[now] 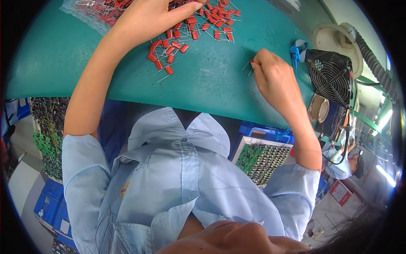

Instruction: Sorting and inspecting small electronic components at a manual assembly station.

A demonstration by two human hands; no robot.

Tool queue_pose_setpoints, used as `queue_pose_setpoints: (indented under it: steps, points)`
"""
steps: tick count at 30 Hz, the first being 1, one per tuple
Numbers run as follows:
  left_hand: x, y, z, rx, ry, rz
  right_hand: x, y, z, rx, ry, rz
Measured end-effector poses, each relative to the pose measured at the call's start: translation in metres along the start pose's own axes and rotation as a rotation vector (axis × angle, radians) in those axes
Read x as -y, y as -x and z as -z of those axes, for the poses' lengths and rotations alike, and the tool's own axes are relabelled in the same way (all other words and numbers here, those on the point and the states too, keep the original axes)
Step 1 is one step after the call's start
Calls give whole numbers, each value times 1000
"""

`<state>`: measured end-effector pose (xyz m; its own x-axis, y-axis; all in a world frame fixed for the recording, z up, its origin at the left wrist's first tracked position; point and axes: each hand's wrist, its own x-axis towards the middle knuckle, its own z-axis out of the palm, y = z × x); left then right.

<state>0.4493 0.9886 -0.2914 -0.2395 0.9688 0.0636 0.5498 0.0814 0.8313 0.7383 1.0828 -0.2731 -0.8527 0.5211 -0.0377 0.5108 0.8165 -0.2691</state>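
Pale blue short-sleeved collared shirt, buttoned placket, small yellow chest emblem, bare forearms.

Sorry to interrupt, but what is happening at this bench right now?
A person in a light blue shirt is working through small red capacitors with wire leads, scattered on a green table. The left hand rests on the pile next to a clear plastic bag of more. The right hand pinches a single capacitor apart from the heap. A black fan stands at the right.
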Motion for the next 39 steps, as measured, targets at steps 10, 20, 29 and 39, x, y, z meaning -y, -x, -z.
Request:
queue_pose_setpoints:
  steps: [10, 20, 29, 39]
  points:
    - [-5, 3, 4, 31, 8, 69, 9, 9, -20, -175, 160, 79]
    - [21, -5, 0, -44, 29, -291, -83, -105, 59, -350, -264, -251]
    - [2, -15, 7, -179, -161, -570, -78, -125, 35, -421, -465, -139]
    - [28, 3, -3, -281, -288, -507, -27, -103, -12, -141, -486, -185]
